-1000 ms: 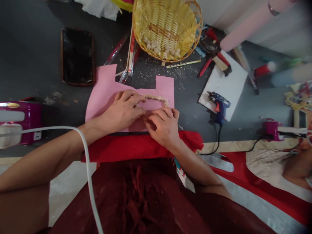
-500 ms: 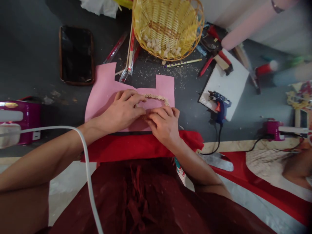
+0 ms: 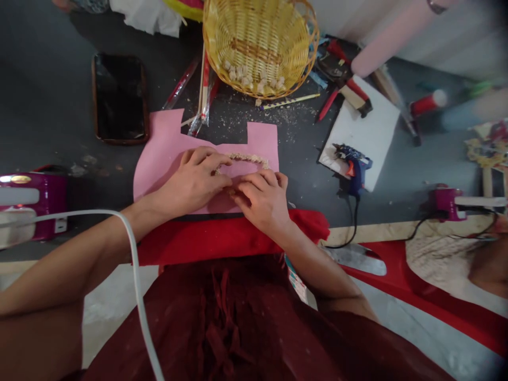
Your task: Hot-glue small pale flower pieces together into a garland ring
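A curved, beige, knobbly ring-like piece (image 3: 250,157) lies over a cut sheet of pink paper (image 3: 159,153). My left hand (image 3: 200,177) has its bent fingers closed on the ring's left side. On the right and lower side, my right hand (image 3: 264,198) pinches the same piece with curled fingers. The ring's lower part is mostly hidden by both hands. Under the paper's near edge, a red cloth (image 3: 198,238) lies along the table edge.
A wicker basket (image 3: 257,32) with small pale bits stands behind the paper. To the left lies a phone (image 3: 120,98). A blue glue gun (image 3: 357,169) rests on a white board (image 3: 381,137) at right, near pliers (image 3: 357,98). A white cable (image 3: 133,248) hangs over my left arm.
The whole view has shifted slightly, with the table things appearing a little further left. Both hands keep their hold on the beige ring, with hardly any change in the fingers.
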Tool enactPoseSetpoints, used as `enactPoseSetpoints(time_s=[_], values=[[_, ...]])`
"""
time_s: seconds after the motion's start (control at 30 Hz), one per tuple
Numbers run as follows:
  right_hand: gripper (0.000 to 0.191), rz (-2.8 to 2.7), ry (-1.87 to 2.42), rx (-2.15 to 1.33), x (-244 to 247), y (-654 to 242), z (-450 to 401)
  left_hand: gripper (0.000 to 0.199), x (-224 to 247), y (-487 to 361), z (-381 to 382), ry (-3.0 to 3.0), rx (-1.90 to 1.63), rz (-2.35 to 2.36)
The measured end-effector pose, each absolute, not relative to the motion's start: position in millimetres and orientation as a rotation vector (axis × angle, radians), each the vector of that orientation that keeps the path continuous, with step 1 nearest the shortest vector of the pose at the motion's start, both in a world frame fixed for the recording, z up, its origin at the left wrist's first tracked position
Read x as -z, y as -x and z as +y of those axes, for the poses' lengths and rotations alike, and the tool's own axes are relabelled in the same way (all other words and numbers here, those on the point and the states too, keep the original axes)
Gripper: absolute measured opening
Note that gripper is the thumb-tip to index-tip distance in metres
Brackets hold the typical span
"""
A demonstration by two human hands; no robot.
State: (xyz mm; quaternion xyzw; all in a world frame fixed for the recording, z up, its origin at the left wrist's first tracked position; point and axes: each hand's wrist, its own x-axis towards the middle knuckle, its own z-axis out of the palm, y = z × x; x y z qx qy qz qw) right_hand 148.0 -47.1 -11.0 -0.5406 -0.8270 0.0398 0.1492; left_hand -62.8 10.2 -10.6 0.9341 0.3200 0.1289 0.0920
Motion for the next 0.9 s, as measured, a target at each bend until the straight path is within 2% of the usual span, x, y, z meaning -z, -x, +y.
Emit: enactPoseSetpoints(time_s=[0.13, 0.33, 0.9], values=[[0.022, -2.352, 1.560, -0.146, 7.6, -153.7, -48.9, 0.024, 12.5, 63.9, 10.6, -2.738, -0.422, 0.996], [0.011, -2.268, 1.543, -0.142, -0.4, -167.1, -54.9, 0.029, 5.6, 78.7, 20.0, -2.689, -0.378, 0.985], [0.019, -2.377, 1.457, -0.121, 1.1, -146.8, -44.1, 0.029, 8.5, 79.8, 22.2, -2.649, -0.388, 0.982]])
